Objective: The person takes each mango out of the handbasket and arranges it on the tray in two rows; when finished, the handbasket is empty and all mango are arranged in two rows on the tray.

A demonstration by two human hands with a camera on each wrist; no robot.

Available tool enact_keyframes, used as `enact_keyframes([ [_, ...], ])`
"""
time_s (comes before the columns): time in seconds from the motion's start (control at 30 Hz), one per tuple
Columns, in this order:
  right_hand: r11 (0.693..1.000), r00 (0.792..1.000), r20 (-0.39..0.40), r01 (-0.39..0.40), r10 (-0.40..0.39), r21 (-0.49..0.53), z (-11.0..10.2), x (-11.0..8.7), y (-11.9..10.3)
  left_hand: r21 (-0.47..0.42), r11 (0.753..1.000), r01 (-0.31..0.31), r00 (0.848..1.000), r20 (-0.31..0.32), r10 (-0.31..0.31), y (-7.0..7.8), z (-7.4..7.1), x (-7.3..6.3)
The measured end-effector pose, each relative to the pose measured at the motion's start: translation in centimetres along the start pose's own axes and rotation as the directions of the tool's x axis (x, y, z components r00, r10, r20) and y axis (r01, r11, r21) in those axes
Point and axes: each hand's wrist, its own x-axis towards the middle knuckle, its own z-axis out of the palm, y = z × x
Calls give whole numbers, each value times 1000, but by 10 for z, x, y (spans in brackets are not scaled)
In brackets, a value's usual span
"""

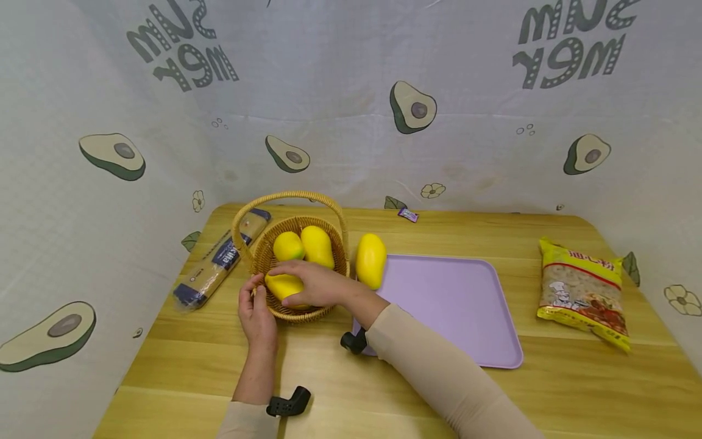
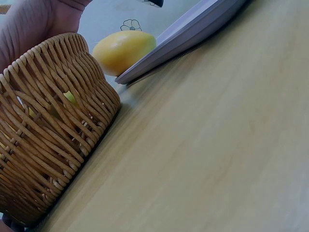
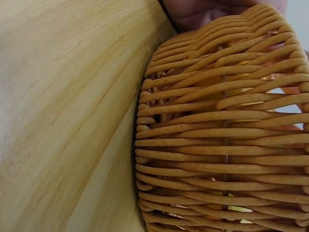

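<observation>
A wicker basket (image 1: 337, 241) with a tall arched handle stands on the table, holding several yellow mangoes. My right hand (image 1: 315, 283) reaches over the basket's front right rim and grips one mango (image 1: 282, 286), thumb on the near side and fingers over the far side. Behind it in the basket lie a rounder mango (image 1: 288, 246) with a greenish tip and a longer mango (image 1: 317, 245). At the front left rim, my left hand (image 1: 258, 317) holds the basket with bent fingers. In the right wrist view, the basket's woven side (image 3: 222, 145) fills much of the picture.
Another mango (image 1: 371, 261) lies right of the basket, beside a lilac tray (image 1: 450, 305). A long packaged item (image 1: 214, 268) lies left of the basket. A yellow food bag (image 1: 584, 292) lies far right, and a small purple packet (image 1: 408, 214) at the back edge.
</observation>
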Motion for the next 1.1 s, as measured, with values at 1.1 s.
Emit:
enact_keyframes([
  [1.1,993,999,14,-30,32,-111,6,2,-3,-10,1000,-9,1000,-1,9,1,0,0],
])
